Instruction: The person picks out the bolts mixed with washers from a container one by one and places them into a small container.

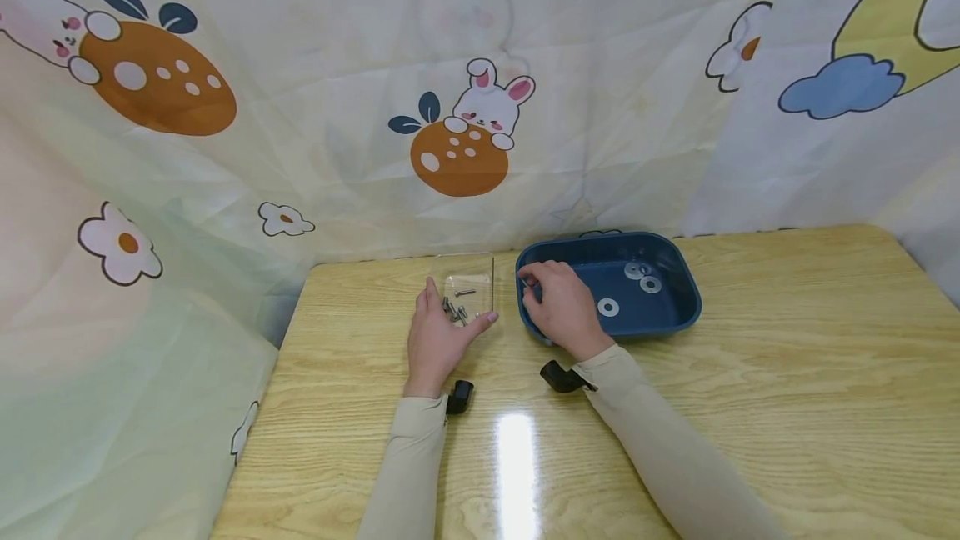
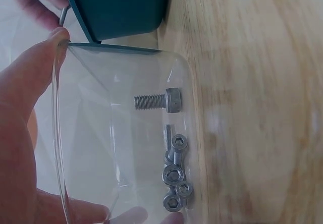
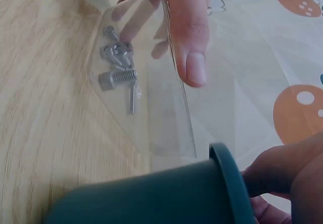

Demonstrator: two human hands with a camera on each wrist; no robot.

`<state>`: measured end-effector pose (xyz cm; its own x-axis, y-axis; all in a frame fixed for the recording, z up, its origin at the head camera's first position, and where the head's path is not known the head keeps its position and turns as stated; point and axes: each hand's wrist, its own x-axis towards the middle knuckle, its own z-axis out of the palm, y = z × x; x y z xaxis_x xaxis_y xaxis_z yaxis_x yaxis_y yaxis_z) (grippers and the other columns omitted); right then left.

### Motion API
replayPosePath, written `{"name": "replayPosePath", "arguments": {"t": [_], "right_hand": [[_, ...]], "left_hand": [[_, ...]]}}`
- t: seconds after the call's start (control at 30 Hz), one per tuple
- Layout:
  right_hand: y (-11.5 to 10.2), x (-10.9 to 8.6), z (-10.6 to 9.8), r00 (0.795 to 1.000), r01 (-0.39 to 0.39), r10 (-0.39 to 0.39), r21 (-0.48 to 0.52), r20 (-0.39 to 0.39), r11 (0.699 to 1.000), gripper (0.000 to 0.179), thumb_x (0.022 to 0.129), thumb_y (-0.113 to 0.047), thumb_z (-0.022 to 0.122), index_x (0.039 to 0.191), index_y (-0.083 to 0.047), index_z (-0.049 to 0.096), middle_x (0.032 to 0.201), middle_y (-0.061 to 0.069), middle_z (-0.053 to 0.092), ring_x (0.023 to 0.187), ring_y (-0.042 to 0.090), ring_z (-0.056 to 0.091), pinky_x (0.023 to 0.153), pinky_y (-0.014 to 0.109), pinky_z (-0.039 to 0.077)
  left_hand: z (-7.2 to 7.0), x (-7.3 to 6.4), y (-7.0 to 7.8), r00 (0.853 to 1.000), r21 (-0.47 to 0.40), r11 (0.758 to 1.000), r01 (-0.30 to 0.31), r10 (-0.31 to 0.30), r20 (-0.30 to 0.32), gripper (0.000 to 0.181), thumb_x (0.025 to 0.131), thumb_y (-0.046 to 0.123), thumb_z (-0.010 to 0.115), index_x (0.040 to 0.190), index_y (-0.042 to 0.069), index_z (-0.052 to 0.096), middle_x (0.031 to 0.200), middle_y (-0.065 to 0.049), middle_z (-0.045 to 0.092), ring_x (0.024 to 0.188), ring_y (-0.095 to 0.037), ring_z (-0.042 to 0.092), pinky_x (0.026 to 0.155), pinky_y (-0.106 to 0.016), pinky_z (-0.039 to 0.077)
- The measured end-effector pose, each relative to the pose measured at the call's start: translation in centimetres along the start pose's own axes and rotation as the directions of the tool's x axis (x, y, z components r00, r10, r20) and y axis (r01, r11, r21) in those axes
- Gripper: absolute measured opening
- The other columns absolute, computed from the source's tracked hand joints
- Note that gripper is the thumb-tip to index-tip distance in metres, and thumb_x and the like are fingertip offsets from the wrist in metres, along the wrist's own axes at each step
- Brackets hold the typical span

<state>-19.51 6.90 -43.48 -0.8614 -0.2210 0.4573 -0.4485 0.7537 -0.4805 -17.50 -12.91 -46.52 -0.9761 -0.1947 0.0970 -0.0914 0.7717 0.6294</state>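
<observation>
My left hand (image 1: 438,344) grips a clear plastic box (image 2: 88,128), its thumb at the near right corner and its fingers along the left side. Inside lie several socket-head screws (image 2: 174,174); one larger screw (image 2: 171,101) lies apart from the cluster. My right hand (image 1: 562,307) is over the left rim of a dark blue tray (image 1: 581,332), pinching a thin grey metal piece (image 2: 63,15); its exact kind cannot be made out. Several flat washers (image 1: 608,307) lie on the tray's floor.
The box and tray stand side by side on a wooden table (image 1: 787,373), close to its back edge. Behind them hangs a patterned cloth (image 1: 622,148). Both wrists carry small black camera mounts (image 1: 461,397).
</observation>
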Motion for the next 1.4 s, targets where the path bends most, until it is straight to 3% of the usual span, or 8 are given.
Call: {"name": "replayPosePath", "arguments": {"t": [0.17, 0.4, 0.73, 1.4], "right_hand": [[-0.5, 0.3, 0.3, 0.999, 0.025, -0.025, 0.000, 0.024, 1.000, 0.020, 0.086, -0.009, 0.062, 0.105, -0.011, 0.068, 0.086, 0.001, 0.061, 0.079, 0.018, 0.053, 0.059, 0.031, 0.044], [-1.2, 0.8, 0.8, 0.997, 0.067, -0.066, -0.015, 0.039, 0.998, 0.019, 0.087, -0.011, 0.061, 0.103, -0.013, 0.069, 0.086, 0.000, 0.060, 0.078, 0.017, 0.051, 0.060, 0.031, 0.044], [-1.8, 1.5, 1.6, 0.991, 0.107, -0.107, 0.000, 0.077, 0.994, 0.021, 0.086, -0.009, 0.063, 0.105, -0.014, 0.069, 0.088, 0.000, 0.061, 0.082, 0.017, 0.053, 0.063, 0.030, 0.045], [-2.5, 2.2, 3.0, 0.980, 0.126, -0.118, -0.042, 0.163, 0.991, 0.022, 0.086, -0.007, 0.061, 0.104, -0.016, 0.070, 0.096, 0.000, 0.064, 0.093, 0.018, 0.054, 0.068, 0.030, 0.049]], "left_hand": [[0.1, 0.1, 0.0, 1.000, -0.008, 1.000, 0.001, -0.001, -0.001, 0.123, 0.061, 0.072, 0.068, 0.149, 0.007, 0.012, 0.146, -0.015, 0.028, 0.122, -0.035, 0.042, 0.093, -0.047, 0.041], [0.1, 0.1, -0.1, 1.000, 0.002, 1.000, 0.008, -0.008, 0.012, 0.124, 0.061, 0.073, 0.067, 0.150, 0.011, 0.006, 0.147, -0.015, 0.026, 0.125, -0.035, 0.039, 0.095, -0.048, 0.039], [0.0, 0.0, -0.2, 1.000, 0.006, 1.000, -0.003, 0.003, 0.007, 0.125, 0.061, 0.073, 0.067, 0.149, 0.007, 0.008, 0.146, -0.017, 0.026, 0.126, -0.036, 0.037, 0.097, -0.048, 0.037], [0.0, 0.0, 0.0, 1.000, 0.039, 0.999, -0.010, 0.010, -0.010, 0.130, 0.057, 0.083, 0.058, 0.148, 0.003, 0.013, 0.144, -0.018, 0.030, 0.122, -0.034, 0.042, 0.093, -0.045, 0.040]]}}
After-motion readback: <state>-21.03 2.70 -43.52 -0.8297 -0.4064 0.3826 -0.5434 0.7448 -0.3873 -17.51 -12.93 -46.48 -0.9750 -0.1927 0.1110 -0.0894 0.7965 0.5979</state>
